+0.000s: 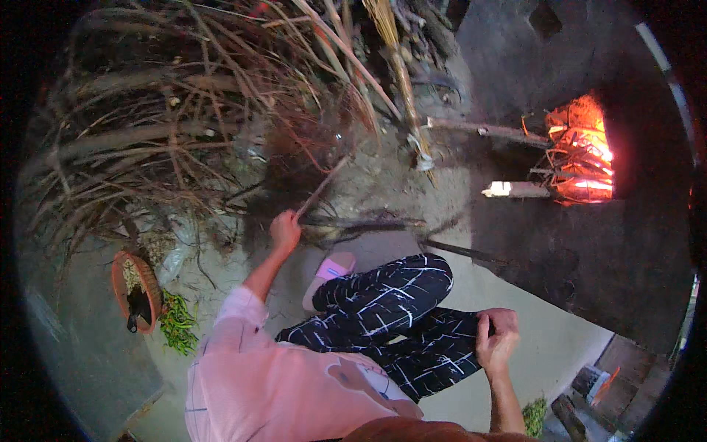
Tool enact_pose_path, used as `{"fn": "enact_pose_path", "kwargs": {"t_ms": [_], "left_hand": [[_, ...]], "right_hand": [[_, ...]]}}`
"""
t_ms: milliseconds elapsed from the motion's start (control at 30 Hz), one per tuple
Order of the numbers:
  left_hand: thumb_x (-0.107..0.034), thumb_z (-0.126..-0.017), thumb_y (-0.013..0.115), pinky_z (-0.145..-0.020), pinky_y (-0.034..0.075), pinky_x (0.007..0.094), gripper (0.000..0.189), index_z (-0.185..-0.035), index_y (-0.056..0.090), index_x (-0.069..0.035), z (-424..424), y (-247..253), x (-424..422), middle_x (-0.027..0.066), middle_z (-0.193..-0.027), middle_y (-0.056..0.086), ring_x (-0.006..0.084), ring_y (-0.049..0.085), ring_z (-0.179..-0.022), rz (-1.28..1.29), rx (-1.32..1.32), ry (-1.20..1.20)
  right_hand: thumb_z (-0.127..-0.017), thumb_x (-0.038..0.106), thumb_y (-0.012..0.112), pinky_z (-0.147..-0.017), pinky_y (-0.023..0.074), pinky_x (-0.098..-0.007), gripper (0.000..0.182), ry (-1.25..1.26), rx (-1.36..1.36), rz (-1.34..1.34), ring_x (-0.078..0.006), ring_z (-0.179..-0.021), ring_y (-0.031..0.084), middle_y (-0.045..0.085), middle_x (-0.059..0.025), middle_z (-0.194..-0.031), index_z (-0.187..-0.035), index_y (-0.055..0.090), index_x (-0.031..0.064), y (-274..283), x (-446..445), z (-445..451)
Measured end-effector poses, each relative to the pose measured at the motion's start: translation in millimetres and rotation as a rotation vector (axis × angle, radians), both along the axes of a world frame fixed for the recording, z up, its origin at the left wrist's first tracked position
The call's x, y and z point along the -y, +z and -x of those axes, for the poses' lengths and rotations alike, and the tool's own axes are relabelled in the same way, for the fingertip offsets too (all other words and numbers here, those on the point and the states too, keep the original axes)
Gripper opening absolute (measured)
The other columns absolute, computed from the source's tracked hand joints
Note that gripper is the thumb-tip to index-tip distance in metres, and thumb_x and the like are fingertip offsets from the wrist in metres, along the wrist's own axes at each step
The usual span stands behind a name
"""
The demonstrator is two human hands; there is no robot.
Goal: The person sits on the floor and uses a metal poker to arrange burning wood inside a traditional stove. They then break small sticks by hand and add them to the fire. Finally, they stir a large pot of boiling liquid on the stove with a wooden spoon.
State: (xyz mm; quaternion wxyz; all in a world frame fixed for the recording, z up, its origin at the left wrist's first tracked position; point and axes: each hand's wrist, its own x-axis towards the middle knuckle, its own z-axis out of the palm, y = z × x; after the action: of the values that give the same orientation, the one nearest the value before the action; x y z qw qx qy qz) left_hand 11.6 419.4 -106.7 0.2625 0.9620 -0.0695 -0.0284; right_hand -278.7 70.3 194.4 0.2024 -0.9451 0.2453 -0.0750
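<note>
Reaching forward on the left, my left hand is closed around one end of a thin wooden stick. The stick slants away from me toward bare earthen ground beside a brushwood pile. My right hand rests at my right knee, over dark patterned trousers. Its fingers are curled, and I see nothing in them. Ahead to the right, a fire glows orange in the dark stove. A long stick and a shorter, thicker piece of wood stick out of it.
A straw broom lies by the brushwood. At left stand an orange-rimmed basket with pale and dark contents and a heap of green chillies. A dark stick lies before my pink slipper. Greens lie at lower right.
</note>
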Motion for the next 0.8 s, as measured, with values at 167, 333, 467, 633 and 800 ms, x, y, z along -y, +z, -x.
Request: {"fn": "enact_pose_path", "kwargs": {"t_ms": [167,333,467,633,800], "left_hand": [[-0.005,-0.081,0.057,-0.062,0.048,0.0444,0.004,-0.08,0.061,-0.003,54.2,67.3,-87.0,0.0161,-0.081,0.061,0.0371,0.06,-0.074,0.09,0.178,-0.163],[-0.001,-0.084,0.058,-0.062,0.048,0.0415,0.008,-0.092,0.061,-0.002,80.6,128.3,-73.2,0.0153,-0.083,0.059,0.0357,0.06,-0.073,0.143,0.173,-0.378],[0.003,-0.082,0.059,-0.061,0.049,0.0403,0.011,-0.092,0.06,-0.001,91.8,166.2,-21.0,0.0152,-0.083,0.06,0.0354,0.061,-0.073,0.34,0.219,-0.479],[0.002,-0.081,0.061,-0.059,0.048,0.0381,0.007,-0.088,0.06,0.0,73.2,216.3,49.6,0.0155,-0.079,0.06,0.0347,0.06,-0.069,0.582,0.286,-0.517],[0.002,-0.08,0.062,-0.059,0.046,0.0376,0.004,-0.084,0.06,0.001,45.0,256.9,116.3,0.0157,-0.077,0.06,0.0336,0.06,-0.067,0.771,0.129,-0.557]], "right_hand": [[-0.078,0.01,0.063,-0.073,0.0489,-0.0407,0.01,-0.008,0.026,0.04,-0.0323,-0.079,0.061,0.066,-0.0147,-0.078,-0.077,0.067,0.001,-5.2,-0.7,15.8],[-0.086,0.028,0.061,-0.094,0.0378,-0.044,0.026,0.072,-0.078,0.031,-0.0325,-0.113,0.05,0.056,-0.0134,-0.124,-0.103,0.067,0.0092,27.8,-3.7,5.5],[-0.087,0.037,0.059,-0.092,0.0388,-0.0452,0.033,0.142,-0.226,0.101,-0.0302,-0.114,0.05,0.057,-0.0108,-0.122,-0.107,0.067,0.0121,41.7,-0.9,30.4],[-0.082,0.029,0.063,-0.088,0.0419,-0.0427,0.023,0.215,-0.179,0.157,-0.0287,-0.105,0.055,0.063,-0.0078,-0.11,-0.097,0.068,0.0124,13.2,-5.8,39.2],[-0.077,0.021,0.065,-0.084,0.0448,-0.0407,0.015,0.154,-0.175,0.197,-0.0269,-0.098,0.058,0.065,-0.0053,-0.1,-0.089,0.069,0.0122,4.0,-12.8,34.1]]}}
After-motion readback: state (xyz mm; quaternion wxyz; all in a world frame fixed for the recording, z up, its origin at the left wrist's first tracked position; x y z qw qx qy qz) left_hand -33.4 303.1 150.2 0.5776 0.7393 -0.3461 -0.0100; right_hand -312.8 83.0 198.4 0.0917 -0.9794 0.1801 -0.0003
